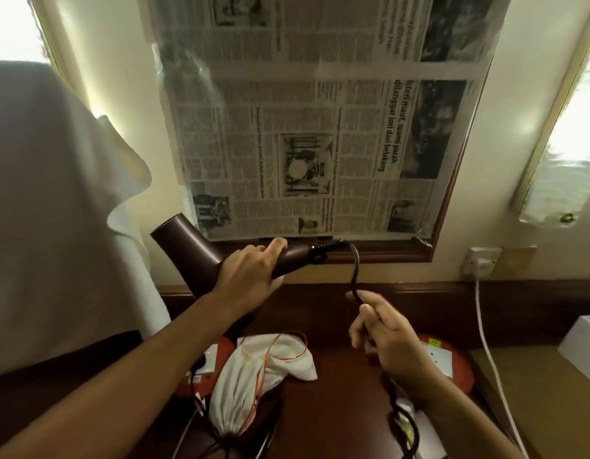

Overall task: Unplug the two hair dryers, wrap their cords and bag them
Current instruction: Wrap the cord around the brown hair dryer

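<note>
My left hand [250, 274] grips a dark brown hair dryer [191, 246] where barrel meets handle, holding it up above the desk with its nozzle pointing up and left. Its black cord [354, 270] leaves the handle end, drops down and passes through my right hand [389, 339], which pinches it; the cord trails on below my wrist toward the desk's front edge. On the dark wooden desk [336, 409] lies a white drawstring bag [253, 369] with an orange cord, filled and lumpy. A second dryer is not plainly visible.
A newspaper-covered mirror [306, 127] hangs on the wall ahead. A white wall socket [482, 261] at right has a white cable [485, 339] running down. Red round items [462, 369] lie under the hands. A white cloth [55, 210] drapes at left, a white box [581, 339] sits at right.
</note>
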Motion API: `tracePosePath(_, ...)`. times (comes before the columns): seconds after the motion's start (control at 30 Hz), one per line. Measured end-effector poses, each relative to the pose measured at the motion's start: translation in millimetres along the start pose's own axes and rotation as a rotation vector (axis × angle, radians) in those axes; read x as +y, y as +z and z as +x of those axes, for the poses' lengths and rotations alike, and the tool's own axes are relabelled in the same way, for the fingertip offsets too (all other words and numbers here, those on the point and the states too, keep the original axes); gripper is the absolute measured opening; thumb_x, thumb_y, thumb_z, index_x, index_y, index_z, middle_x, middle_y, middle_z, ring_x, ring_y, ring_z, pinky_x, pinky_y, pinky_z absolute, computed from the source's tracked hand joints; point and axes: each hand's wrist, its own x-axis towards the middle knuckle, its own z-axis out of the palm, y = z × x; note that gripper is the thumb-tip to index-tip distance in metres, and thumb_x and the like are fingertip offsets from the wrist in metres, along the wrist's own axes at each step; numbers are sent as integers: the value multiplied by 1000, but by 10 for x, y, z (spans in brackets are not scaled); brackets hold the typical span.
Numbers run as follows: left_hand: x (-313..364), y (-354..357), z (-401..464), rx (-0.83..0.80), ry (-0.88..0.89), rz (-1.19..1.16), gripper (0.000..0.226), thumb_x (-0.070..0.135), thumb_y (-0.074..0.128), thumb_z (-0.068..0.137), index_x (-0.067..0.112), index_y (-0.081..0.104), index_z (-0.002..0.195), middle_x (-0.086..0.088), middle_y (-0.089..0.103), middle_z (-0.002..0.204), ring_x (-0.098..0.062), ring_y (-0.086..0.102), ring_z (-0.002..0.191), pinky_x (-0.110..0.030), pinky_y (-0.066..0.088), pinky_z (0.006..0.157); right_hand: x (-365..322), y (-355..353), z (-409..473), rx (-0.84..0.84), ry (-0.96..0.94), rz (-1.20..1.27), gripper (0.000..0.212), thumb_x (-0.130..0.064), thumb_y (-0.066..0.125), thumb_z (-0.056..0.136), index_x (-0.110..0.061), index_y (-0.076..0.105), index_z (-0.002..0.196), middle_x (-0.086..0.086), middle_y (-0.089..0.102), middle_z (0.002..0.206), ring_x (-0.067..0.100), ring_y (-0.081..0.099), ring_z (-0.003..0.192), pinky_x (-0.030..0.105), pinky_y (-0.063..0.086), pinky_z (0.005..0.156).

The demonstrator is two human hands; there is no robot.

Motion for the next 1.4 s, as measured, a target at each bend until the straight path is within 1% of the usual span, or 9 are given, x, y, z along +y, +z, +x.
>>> tracePosePath(0.13, 258, -157, 192, -112, -63, -144, 51, 47, 59, 85, 27, 32, 124, 3, 59, 104, -17, 60, 91, -33, 49, 76, -120, -149, 60, 160, -81, 191, 22, -21, 38, 99, -7, 55, 97, 4, 49, 57, 15, 32, 43, 26, 28, 39)
tracePosePath(0.3, 406, -148, 300, -302, -52, -279, 48, 43, 59, 89, 26, 38, 128, 4, 55, 106, -14, 57, 96, -30, 48, 81, -153, -452, 87, 128, -34, 221, 26, -20, 44, 97, -6, 63, 86, 0, 37, 54, 15, 26, 47, 27, 23, 41)
tracePosePath(0.57, 582, -43, 219, -128, -73, -174, 43, 46, 64, 83, 28, 47, 118, 6, 53, 97, -12, 55, 84, -29, 48, 74, -153, -474, -123, 6, -32, 192, 32, -29, 40, 95, -3, 58, 89, -3, 36, 51, 9, 26, 41, 22, 20, 37)
tracePosePath(0.73, 567, -93, 187, -77, -38, -62, 34, 36, 62, 77, 20, 50, 105, 5, 59, 88, -20, 61, 75, -32, 48, 63, -15, -362, -198, -13, -298, -32, 31, -34, 51, 87, -6, 57, 76, -7, 42, 53, 1, 31, 48, 17, 26, 45)
tracePosePath(0.83, 529, -158, 202, -29, 103, -152, 30, 22, 64, 70, 12, 53, 95, 0, 62, 74, -24, 62, 63, -32, 48, 59, 163, -298, -152, -127, -204, 2, 28, -24, 54, 91, -8, 55, 69, -8, 46, 56, 1, 36, 54, 19, 30, 49)
tracePosePath(1.03, 596, -223, 57, -388, 122, 0, 59, 36, 67, 79, 20, 40, 129, -2, 54, 115, -18, 52, 104, -38, 45, 89, 351, -460, 145, -462, 2, -349, 30, -17, 56, 94, -26, 63, 67, -16, 51, 51, -5, 44, 49, 14, 35, 52)
tracePosePath(1.2, 639, -262, -87, -461, 154, -57, 31, 29, 70, 79, 15, 54, 101, 3, 47, 92, -14, 47, 81, -33, 46, 73, 437, -578, 526, -561, -39, -535, 17, -5, 59, 91, -3, 73, 100, 6, 73, 100, 7, 65, 91, 21, 51, 84)
tracePosePath(1.27, 684, -276, -130, -449, 93, -117, 27, 28, 71, 75, 22, 51, 93, 8, 50, 85, -13, 51, 75, -28, 44, 68, 385, -582, 598, -592, 15, -446, 18, -2, 58, 91, -4, 72, 101, 10, 72, 104, 3, 63, 90, 17, 48, 84)
tracePosePath(1.4, 721, -266, -166, -410, 80, -169, 35, 28, 71, 79, 25, 53, 108, 9, 59, 82, -11, 58, 73, -24, 46, 66, 223, -572, 596, -671, 149, -277, 21, -31, 60, 90, -18, 75, 98, 3, 73, 92, 17, 63, 82, 30, 51, 77)
